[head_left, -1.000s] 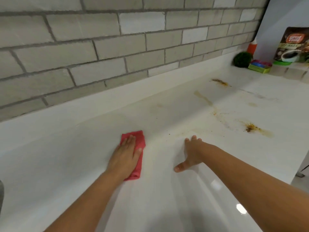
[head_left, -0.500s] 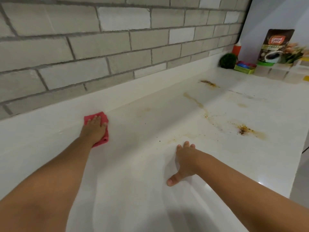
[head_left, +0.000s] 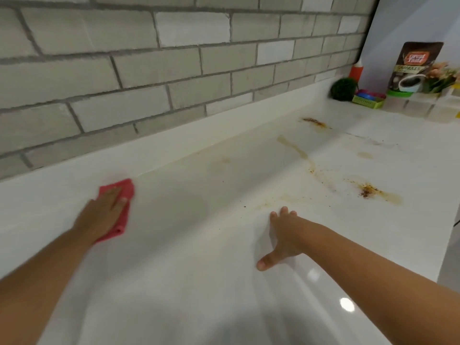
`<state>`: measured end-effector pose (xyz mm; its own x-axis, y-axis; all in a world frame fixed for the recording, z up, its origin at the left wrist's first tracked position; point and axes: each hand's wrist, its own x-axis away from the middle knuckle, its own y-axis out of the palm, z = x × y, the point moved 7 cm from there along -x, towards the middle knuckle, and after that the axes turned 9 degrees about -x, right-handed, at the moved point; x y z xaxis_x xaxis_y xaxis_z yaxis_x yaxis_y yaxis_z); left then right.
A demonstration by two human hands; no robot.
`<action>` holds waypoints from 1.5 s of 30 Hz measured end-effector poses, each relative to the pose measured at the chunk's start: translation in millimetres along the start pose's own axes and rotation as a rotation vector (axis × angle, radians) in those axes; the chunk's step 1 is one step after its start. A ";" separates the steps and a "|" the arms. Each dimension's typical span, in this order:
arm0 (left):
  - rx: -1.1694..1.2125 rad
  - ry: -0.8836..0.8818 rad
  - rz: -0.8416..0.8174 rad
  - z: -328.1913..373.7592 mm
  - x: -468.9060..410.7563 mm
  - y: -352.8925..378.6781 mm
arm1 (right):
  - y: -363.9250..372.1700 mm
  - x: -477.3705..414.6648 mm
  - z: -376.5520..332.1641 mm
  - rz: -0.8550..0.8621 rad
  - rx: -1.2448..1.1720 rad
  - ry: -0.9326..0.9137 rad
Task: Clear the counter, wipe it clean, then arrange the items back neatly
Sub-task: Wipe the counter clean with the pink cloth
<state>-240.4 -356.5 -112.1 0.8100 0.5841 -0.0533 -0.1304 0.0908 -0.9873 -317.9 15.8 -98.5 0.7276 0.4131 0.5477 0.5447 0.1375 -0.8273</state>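
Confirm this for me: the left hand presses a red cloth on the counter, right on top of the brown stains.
Not quite. The left hand does press the red cloth on the counter, but not on the brown stains. Those lie well to the right, beyond the right hand. The head view shows it.

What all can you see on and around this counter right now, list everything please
counter: one, white, fills the foreground
wall: one, grey brick, behind the counter
stains: several, brown, right half of the counter
cloth: one, red, left of counter, under the left hand
ball plant: one, green, far right corner by the wall
bottle: one, orange, behind the ball plant
basket: one, green, beside the ball plant
coffee pouch: one, brown, upright at far right
flowers: one bunch, peach, right of the pouch
left hand: flat, presses the cloth
right hand: fingers spread, rests on bare counter
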 end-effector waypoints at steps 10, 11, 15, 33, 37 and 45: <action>-0.035 0.128 0.015 67.2 -7.1 8.3 | -4.8 0.9 -3.9 0.016 -0.010 -0.014; -0.028 0.177 0.001 87.8 -0.8 12.7 | -5.3 1.9 -5.0 0.013 -0.010 -0.008; -0.010 0.342 -0.068 159.6 44.7 28.0 | -4.7 5.3 -5.3 0.006 -0.024 0.030; -0.019 0.207 -0.032 224.1 71.4 37.2 | -4.0 70.4 129.6 0.376 -0.241 0.097; 0.019 0.532 -0.086 310.3 156.4 44.2 | 7.8 71.6 177.5 0.248 -0.217 0.246; 0.136 0.325 0.009 207.0 147.1 23.7 | 19.6 64.0 192.2 0.209 -0.138 0.161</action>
<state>-242.7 -101.5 -112.4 0.9452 0.3003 -0.1281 -0.1956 0.2067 -0.9586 -340.8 217.9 -103.7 0.8807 0.2695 0.3894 0.4198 -0.0636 -0.9054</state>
